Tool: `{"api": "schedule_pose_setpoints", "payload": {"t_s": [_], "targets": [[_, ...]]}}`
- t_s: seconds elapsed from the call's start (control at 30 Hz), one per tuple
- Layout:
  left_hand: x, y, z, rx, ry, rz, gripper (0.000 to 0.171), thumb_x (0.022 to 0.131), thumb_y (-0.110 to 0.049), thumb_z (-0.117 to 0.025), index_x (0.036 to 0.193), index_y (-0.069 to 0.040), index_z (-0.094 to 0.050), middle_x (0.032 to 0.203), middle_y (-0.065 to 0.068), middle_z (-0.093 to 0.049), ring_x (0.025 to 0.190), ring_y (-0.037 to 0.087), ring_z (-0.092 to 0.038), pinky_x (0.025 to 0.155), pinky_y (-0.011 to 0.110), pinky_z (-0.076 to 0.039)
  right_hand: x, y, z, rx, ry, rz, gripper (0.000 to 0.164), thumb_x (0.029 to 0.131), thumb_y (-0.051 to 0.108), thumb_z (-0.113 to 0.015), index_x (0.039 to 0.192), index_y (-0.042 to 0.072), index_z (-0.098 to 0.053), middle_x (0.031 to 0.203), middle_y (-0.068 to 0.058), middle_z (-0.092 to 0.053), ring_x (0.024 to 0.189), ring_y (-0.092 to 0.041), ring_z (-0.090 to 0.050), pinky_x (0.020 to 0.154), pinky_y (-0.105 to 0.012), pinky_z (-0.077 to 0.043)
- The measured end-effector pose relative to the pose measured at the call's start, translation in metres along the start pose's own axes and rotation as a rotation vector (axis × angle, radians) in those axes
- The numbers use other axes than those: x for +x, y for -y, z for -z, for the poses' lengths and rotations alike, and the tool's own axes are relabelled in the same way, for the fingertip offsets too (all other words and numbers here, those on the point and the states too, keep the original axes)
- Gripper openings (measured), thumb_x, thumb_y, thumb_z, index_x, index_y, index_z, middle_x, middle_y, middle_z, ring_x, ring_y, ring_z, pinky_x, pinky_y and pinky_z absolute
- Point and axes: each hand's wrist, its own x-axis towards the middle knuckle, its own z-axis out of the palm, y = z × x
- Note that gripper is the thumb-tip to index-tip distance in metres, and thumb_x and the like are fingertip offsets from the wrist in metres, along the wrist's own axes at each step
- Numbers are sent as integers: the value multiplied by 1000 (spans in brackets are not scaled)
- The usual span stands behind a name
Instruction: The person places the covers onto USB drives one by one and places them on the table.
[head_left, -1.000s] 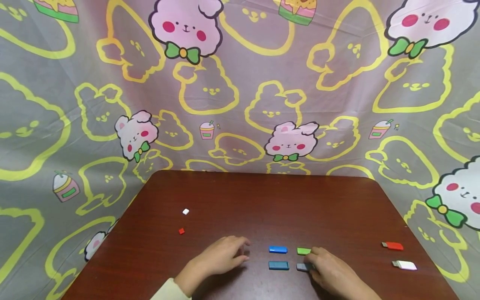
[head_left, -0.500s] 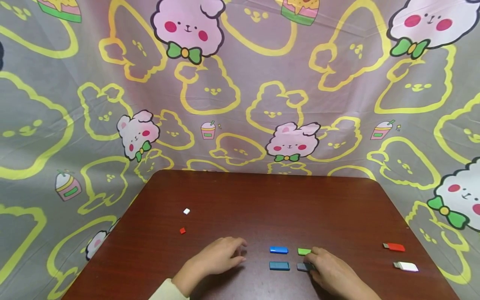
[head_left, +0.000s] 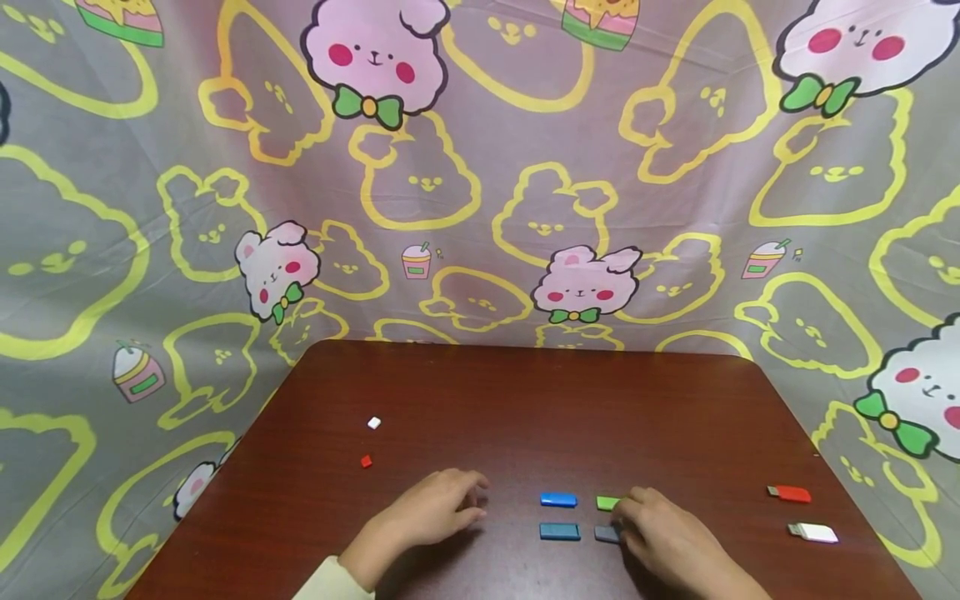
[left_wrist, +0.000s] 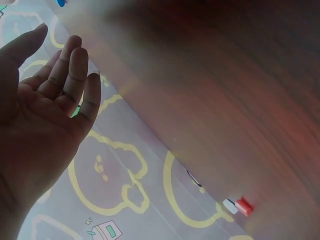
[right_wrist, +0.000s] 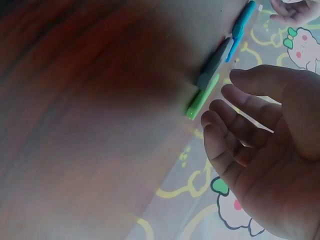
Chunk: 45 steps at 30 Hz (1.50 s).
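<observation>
Across a dark reddish-brown wooden tabletop (head_left: 480,392), in the head view, four flat oblong sticks are lying in two rows near the front: a glossy blue stick (head_left: 558,500) and a lime-green stick (head_left: 606,503) are forming the farther row, a dark teal stick (head_left: 559,532) and a slate-grey stick (head_left: 606,534) the nearer one. The right hand (head_left: 671,537) is hovering or resting at the right ends of the green and grey sticks, partly covering them; whether it is touching either cannot be told. The left hand (head_left: 431,508) is staying clear of the blue and teal sticks, to their left, fingers bending loosely. Well off to the right, a red USB stick (head_left: 793,494) and a white USB stick (head_left: 816,533) are showing their metal plugs; toward the left, a small white piece (head_left: 374,423) is sitting beyond a small red piece (head_left: 367,462). Patterned grey fabric (head_left: 480,150) is hanging behind. From the left wrist, the left hand is showing its palm, its fingers slightly bending and its thumb standing apart. From the right wrist, the right hand's fingers are curving gently, the thumb parting from them, while the grey and green sticks are lying beyond the fingertips.
</observation>
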Motion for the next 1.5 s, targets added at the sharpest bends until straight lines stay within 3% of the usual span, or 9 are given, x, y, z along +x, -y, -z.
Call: {"api": "schedule_pose_setpoints", "payload": {"t_s": [0.3, 0.4, 0.5, 0.7, 0.87, 1.1, 1.5], "targets": [[-4, 6, 4, 41, -52, 0, 34, 93, -30, -73, 122, -14, -66, 102, -7, -69, 101, 13, -63, 89, 35, -52, -4, -13, 3, -38, -135, 80, 27, 71, 9, -82, 90, 21, -68, 87, 13, -58, 82, -11, -57, 67, -32, -51], [-6, 9, 6, 55, -59, 16, 36, 94, -31, -72, 124, -14, -65, 112, -3, -69, 108, 17, -63, 94, 37, -51, -4, -14, 7, -44, -105, 40, 26, 74, 10, -83, 93, 20, -69, 90, 11, -61, 84, -12, -59, 70, -34, -53], [-7, 14, 8, 61, -65, 28, 37, 94, -31, -72, 125, -13, -65, 118, -1, -68, 112, 19, -62, 96, 40, -51, -4, -15, 12, -23, -18, -51, 24, 78, 13, -83, 95, 21, -69, 93, 11, -62, 88, -12, -61, 74, -35, -55], [-12, 24, 16, 49, -93, 58, 37, 93, -28, -73, 124, -9, -65, 118, 2, -68, 112, 21, -62, 96, 42, -50, -5, -21, 19, 10, 79, -168, 24, 80, 14, -83, 99, 18, -70, 100, 6, -66, 97, -17, -63, 82, -41, -56], [-17, 32, 21, 56, -118, 70, 36, 93, -27, -73, 123, -8, -65, 118, 5, -68, 112, 22, -62, 96, 43, -50, -11, -28, 20, -2, 58, -168, 32, 78, 14, -84, 107, 12, -70, 107, 0, -67, 102, -24, -64, 84, -45, -56], [-22, 42, 22, 52, -134, 105, 35, 92, -26, -74, 121, -9, -66, 117, 4, -68, 110, 22, -61, 94, 44, -50, -19, -38, 18, -31, -13, -153, 34, 76, 12, -85, 106, 12, -71, 104, 0, -67, 100, -24, -65, 84, -45, -55], [-29, 53, 25, 32, -164, 152, 34, 91, -22, -76, 120, -6, -66, 117, 8, -68, 113, 27, -61, 97, 50, -49, -24, -50, 21, -35, -6, -180, 33, 76, 14, -86, 105, 12, -70, 103, 1, -67, 97, -25, -65, 83, -46, -55]]}}
